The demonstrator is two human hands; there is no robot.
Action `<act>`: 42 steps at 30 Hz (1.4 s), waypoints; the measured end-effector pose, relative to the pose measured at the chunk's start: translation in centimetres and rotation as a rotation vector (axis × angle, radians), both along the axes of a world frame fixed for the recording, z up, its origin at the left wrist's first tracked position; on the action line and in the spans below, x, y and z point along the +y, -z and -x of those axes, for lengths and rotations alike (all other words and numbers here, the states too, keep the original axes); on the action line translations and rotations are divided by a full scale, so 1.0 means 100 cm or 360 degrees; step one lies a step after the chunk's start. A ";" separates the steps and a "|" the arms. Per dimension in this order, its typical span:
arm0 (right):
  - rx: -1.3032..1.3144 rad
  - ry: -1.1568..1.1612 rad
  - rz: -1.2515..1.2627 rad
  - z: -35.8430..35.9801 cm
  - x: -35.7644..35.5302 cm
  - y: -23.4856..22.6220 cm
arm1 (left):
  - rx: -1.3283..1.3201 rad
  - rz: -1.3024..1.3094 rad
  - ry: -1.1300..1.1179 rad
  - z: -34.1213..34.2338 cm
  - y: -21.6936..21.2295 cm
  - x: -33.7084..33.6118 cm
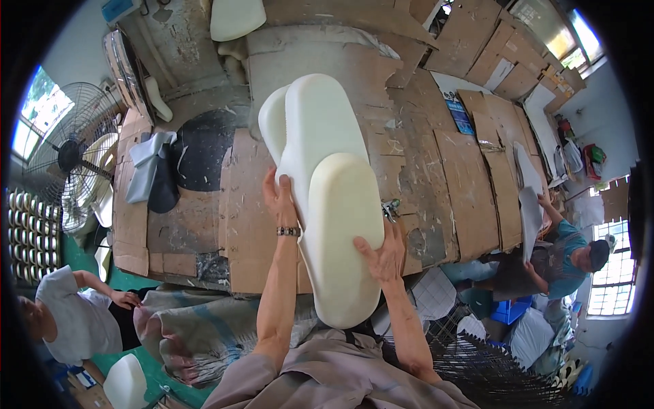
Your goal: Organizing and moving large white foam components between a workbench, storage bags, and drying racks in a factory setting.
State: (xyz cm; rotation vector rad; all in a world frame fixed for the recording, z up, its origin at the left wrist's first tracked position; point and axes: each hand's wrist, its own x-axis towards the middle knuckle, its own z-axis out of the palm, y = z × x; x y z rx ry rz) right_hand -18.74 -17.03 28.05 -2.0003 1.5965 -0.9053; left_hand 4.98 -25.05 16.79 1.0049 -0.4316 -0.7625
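Several cream moulded foam pads with rounded ends are bunched together in front of me. The nearest, an oblong pad [345, 259], lies over a longer pad [323, 123]; another foam pad [274, 123] shows behind that one's left side. My right hand [387, 253] grips the nearest pad's right edge, its thumb on the upper face and the other fingers partly hidden at the side. Against the left edge of the longer pad my left hand [281, 203] is closed, some of its fingers out of sight. A bracelet circles my left wrist.
Cardboard [248, 238] covers the worktable. A small metal tool [390, 208] lies beside my right hand. Grey folded material [151, 167] and a black round patch [211, 151] are at the left. A large fan [69, 155] stands beyond. One person [569, 255] holds a pale panel at right; another [75, 310] is at left.
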 end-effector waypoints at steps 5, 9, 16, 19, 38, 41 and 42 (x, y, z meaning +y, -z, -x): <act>0.0012 0.0071 0.0218 0.003 0.007 -0.023 | 0.0008 -0.0089 -0.0038 -0.009 -0.002 -0.005; 0.0041 0.0052 0.0244 -0.001 0.017 -0.042 | -0.0383 -0.0247 -0.0126 -0.014 -0.001 -0.004; -0.0015 0.0032 0.0413 -0.005 0.039 -0.062 | -0.0386 -0.0241 -0.0105 -0.009 -0.007 -0.005; -0.0281 0.0035 0.0351 0.013 0.060 -0.044 | -0.0311 -0.0209 -0.0150 -0.015 -0.004 -0.006; -0.0141 -0.0197 -0.0486 -0.022 -0.186 -0.031 | -0.0137 -0.0251 0.0143 -0.008 -0.001 0.003; -0.0364 -0.0196 -0.0722 -0.049 -0.157 -0.037 | -0.0256 -0.0297 0.0076 -0.043 0.030 0.033; -0.0387 -0.0279 -0.0798 -0.045 -0.146 -0.061 | -0.0140 -0.0211 0.0143 -0.028 0.032 0.034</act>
